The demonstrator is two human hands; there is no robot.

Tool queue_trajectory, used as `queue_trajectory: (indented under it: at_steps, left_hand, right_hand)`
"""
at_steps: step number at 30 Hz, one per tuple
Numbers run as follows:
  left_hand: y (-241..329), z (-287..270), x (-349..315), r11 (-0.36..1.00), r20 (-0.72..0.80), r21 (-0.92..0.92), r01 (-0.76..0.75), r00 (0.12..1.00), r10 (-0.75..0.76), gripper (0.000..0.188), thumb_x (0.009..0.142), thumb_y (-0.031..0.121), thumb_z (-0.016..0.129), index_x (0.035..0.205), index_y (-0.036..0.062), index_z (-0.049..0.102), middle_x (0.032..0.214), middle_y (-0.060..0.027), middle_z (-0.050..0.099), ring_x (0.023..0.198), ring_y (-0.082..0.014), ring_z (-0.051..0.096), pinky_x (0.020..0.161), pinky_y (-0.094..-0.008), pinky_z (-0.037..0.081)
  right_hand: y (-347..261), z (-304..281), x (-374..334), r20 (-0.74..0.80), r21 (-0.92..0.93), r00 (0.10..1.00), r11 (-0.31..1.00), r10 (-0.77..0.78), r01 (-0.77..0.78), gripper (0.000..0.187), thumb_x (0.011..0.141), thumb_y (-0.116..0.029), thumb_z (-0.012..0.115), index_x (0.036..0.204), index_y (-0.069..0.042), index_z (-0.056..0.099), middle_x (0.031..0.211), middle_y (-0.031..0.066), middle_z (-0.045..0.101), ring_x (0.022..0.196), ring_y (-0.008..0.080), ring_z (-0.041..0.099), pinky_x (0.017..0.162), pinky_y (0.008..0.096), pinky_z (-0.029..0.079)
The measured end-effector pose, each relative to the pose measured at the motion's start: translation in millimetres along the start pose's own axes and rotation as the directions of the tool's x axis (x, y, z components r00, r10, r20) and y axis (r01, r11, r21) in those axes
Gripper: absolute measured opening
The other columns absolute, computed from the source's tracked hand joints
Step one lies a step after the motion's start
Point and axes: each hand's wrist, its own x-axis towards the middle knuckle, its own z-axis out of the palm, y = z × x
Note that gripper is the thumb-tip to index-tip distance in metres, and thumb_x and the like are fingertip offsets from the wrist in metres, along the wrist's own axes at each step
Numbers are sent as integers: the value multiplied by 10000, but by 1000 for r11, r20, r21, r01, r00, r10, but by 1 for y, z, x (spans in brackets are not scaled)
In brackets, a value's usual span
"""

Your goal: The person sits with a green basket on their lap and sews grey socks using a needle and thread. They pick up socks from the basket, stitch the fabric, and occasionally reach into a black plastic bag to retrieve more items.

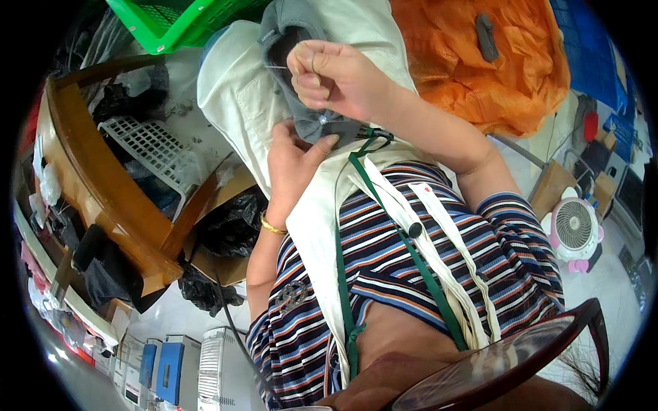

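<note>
Across my lap lies a grey fabric piece (296,17) with a dark-lined opening; from here I cannot tell if it is a cap or a slipper. My left hand (295,161) grips its near end, thumb pressed on top. Just ahead of that thumb a small shiny spot (323,118) shows on the fabric. Raised over the piece, my right hand (336,74) has its fingers pinched together. A thin, pale needle (276,67) juts out leftward from those fingers. Any thread is too fine to make out.
White cloth (233,89) covers my lap. To the right, a grey scrap (486,38) lies on an orange sack (507,89). A green crate (161,34) is at the far left. Left stand a curved wooden frame (103,185) and white rack (147,151); a fan (573,224) stands right.
</note>
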Motion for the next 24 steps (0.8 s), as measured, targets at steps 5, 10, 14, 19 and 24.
queue_trajectory:
  at_steps: [5,10,14,19,24]
  left_hand:
    - [1,-7,12,834,99,-537,128,991,-89,328,844,28,712,1097,-23,510,951,-78,648,776,-119,607,669,-261,507]
    - [24,-66,33,821,-284,-518,-242,953,102,425,855,-111,533,1256,24,490,1178,-73,579,988,-115,563,823,-242,466]
    - [77,-148,41,917,-356,-195,-348,896,264,353,789,11,463,1069,-33,674,980,-79,665,920,-143,605,842,-251,466]
    - [89,-175,92,949,96,180,-259,965,245,325,802,68,498,1061,-15,677,897,-86,677,832,-170,625,768,-265,477]
    - [64,-117,101,622,-342,604,-498,543,767,142,889,160,645,912,22,666,913,-143,650,836,-329,589,733,-388,471]
  right_hand:
    - [1,36,-8,57,-328,985,929,-163,173,229,1043,-251,502,944,-48,544,763,-4,503,657,90,459,614,235,405]
    - [-21,49,-5,358,-819,781,230,-512,526,72,984,-115,595,996,-46,610,810,26,579,712,134,534,645,251,436]
    - [-44,60,-4,600,-782,665,-152,-444,604,97,870,18,655,934,-55,656,726,50,545,621,186,507,551,286,394]
    - [-42,55,-16,583,-806,713,-170,-389,567,70,817,5,688,859,-42,658,676,51,520,571,197,493,508,313,372]
    - [-34,4,-27,429,-900,854,-229,-296,372,84,875,-115,690,881,-32,682,725,99,631,626,253,607,579,354,477]
